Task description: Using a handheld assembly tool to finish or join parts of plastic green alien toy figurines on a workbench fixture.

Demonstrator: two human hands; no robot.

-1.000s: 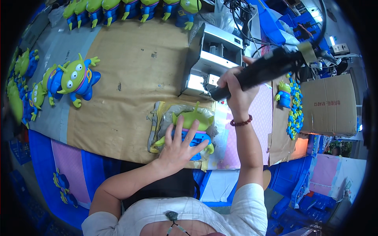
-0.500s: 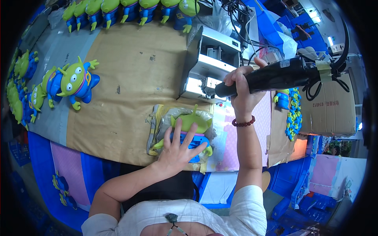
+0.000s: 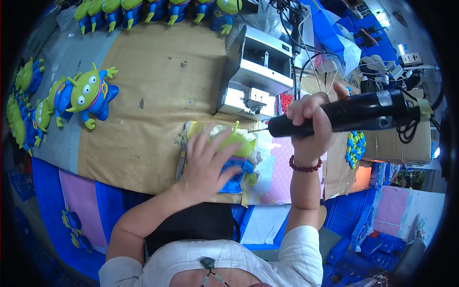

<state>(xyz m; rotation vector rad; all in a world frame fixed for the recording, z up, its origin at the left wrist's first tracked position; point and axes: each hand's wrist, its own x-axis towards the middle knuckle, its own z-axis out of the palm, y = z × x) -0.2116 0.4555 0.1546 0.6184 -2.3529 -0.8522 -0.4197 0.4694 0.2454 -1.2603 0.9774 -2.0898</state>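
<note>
A green and blue alien toy figure [image 3: 233, 184] lies on a padded rest [image 3: 192, 128] at the table's near edge, its blue body toward me. Its face is out of sight. My left hand [image 3: 203, 165], slightly blurred, is spread over the figure's left side with nothing gripped in it. In my right hand [image 3: 311, 119] is a black electric screwdriver [image 3: 356, 114], held nearly level. Its thin bit points left, near the figure's green head. Just beyond stands a silver and black screw feeder [image 3: 267, 71].
Several finished-looking alien figures [image 3: 112, 12] line the table's far edge, and others [image 3: 86, 93] stand at left. Small red items [image 3: 286, 101] sit beside the feeder. A cardboard box [image 3: 397, 146] and a pile of small blue-green parts [image 3: 355, 148] are at right. Cables [image 3: 287, 19] hang behind the feeder.
My right hand has drawn the screwdriver away from the feeder, rightward and toward me; its bit now shows. My left hand has shifted a little left and away from me over the figure.
</note>
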